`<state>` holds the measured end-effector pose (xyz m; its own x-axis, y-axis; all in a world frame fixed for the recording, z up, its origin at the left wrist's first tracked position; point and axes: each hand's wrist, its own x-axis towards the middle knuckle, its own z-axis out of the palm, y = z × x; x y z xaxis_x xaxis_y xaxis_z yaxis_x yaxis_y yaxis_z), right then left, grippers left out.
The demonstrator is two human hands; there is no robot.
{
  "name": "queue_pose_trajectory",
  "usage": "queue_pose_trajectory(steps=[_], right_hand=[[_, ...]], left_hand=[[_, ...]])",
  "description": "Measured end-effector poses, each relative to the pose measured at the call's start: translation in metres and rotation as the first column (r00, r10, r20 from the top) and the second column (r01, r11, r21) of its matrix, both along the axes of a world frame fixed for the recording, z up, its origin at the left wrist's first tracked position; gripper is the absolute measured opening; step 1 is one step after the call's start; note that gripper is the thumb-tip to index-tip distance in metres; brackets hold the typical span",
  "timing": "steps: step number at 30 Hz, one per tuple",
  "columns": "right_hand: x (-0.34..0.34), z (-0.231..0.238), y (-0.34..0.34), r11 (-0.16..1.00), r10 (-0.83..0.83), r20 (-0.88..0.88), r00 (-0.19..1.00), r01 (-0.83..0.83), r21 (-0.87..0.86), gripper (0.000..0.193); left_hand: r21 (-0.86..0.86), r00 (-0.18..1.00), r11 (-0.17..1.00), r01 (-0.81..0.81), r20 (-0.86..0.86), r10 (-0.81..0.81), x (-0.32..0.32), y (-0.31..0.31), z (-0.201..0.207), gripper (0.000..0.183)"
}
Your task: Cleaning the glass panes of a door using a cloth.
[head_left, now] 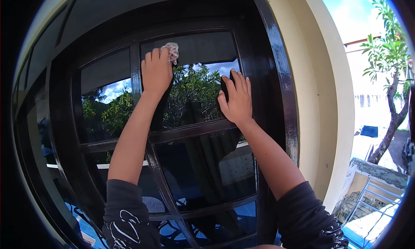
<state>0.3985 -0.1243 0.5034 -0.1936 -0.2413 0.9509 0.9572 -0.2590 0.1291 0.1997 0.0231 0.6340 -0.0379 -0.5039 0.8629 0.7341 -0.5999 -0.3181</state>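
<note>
My left hand (pixel 156 71) is closed on a crumpled, patterned cloth (pixel 172 52) and presses it to the upper part of a glass pane (pixel 194 91). Part of the cloth sticks out past my fingers on the right; the rest is hidden under the hand. Lower and to the right, my right hand (pixel 237 97) lies against the right edge of the same pane, its fingers spread and holding nothing. The pane belongs to a dark, glossy door (pixel 194 130) divided into several panes, which mirror trees, sky and clouds.
A cream wall (pixel 309 97) frames the door on the right. Beyond it stand a tree (pixel 391 93), a parked white vehicle (pixel 363 147) and a light-blue metal railing (pixel 367 201). Another dark-framed panel (pixel 32 132) runs along the left.
</note>
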Motion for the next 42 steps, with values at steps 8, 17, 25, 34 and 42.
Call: queue_pose_trajectory(steps=[8,17,25,34,42], right_hand=[[-0.005,0.001,-0.003,1.000,-0.017,0.009,1.000,0.017,0.007,0.046],[0.002,0.001,-0.006,0.999,-0.036,0.002,0.999,0.036,0.014,0.045],[0.006,0.001,-0.010,0.999,-0.036,-0.002,0.999,0.036,0.013,0.044],[-0.002,0.002,-0.003,1.000,-0.022,0.016,1.000,0.022,0.004,0.043],[0.003,0.000,-0.007,0.999,-0.053,0.000,0.999,0.053,0.000,0.045]], left_hand=[[-0.024,0.999,1.000,0.019,-0.034,-0.020,-0.017,0.000,0.003,0.043],[0.019,0.973,1.000,0.012,-0.233,-0.008,-0.003,-0.012,-0.015,0.047],[0.063,0.902,0.995,0.083,-0.430,-0.048,0.002,-0.015,-0.035,0.046],[0.029,0.988,0.992,0.120,-0.106,-0.116,-0.006,-0.005,0.009,0.039],[0.090,0.967,0.971,0.221,-0.147,-0.206,0.057,-0.044,-0.021,0.038]])
